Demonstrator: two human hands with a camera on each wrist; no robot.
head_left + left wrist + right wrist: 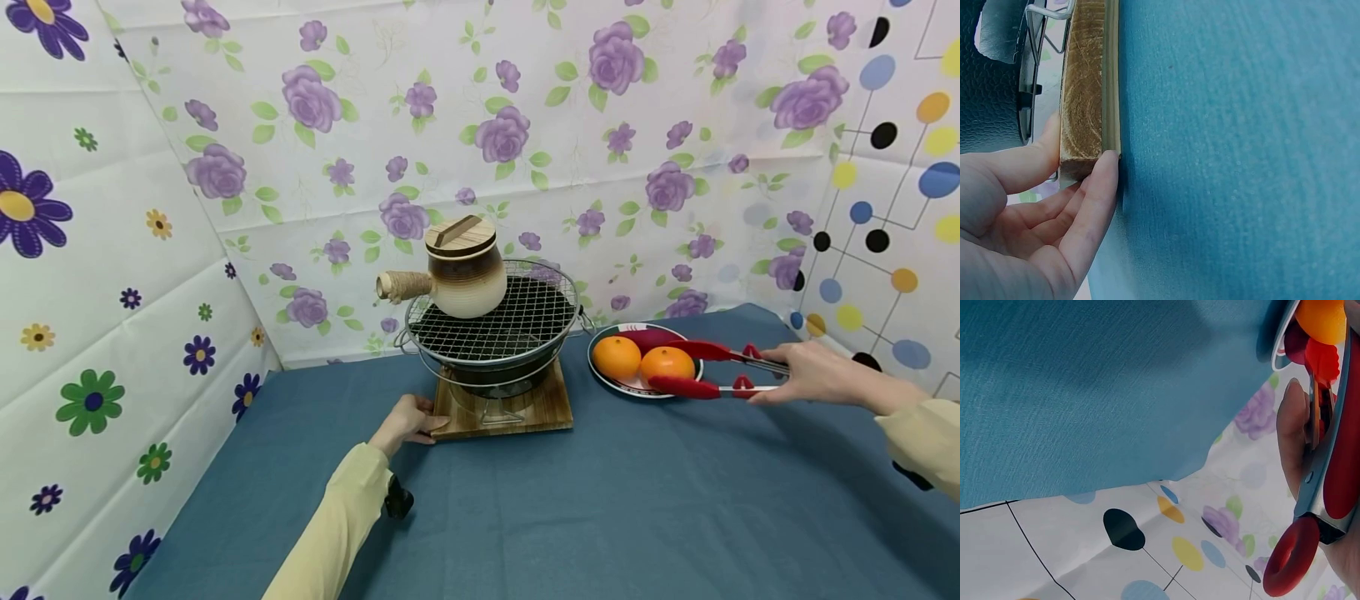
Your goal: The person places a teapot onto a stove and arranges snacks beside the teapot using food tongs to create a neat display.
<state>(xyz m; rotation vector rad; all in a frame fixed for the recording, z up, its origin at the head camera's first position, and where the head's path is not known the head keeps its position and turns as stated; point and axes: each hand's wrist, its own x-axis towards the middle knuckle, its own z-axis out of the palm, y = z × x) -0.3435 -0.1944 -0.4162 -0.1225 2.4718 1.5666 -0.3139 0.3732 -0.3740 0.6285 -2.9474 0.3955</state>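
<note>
At the near left corner of a wooden board [551,408], my left hand [408,419] grips the edge. In the left wrist view the thumb lies on the board's upper face and a fingertip is at its lower edge. My right hand [813,373] holds red-tipped metal tongs [686,388], their handle and red ring [1291,556] visible in the right wrist view. The tongs' tips lie either side of an orange [667,363] on a plate [637,392]. Beside it are another orange [617,358] and a dark red item [651,336], partly hidden.
On the board stands a round black grill [517,375] with a wire mesh top [525,329]. A brown-and-cream pot [472,287] with a wooden lid [460,236] and rope-wrapped handle [408,285] sits on the mesh. Blue cloth [600,508] covers the table; patterned sheets [337,167] hang behind.
</note>
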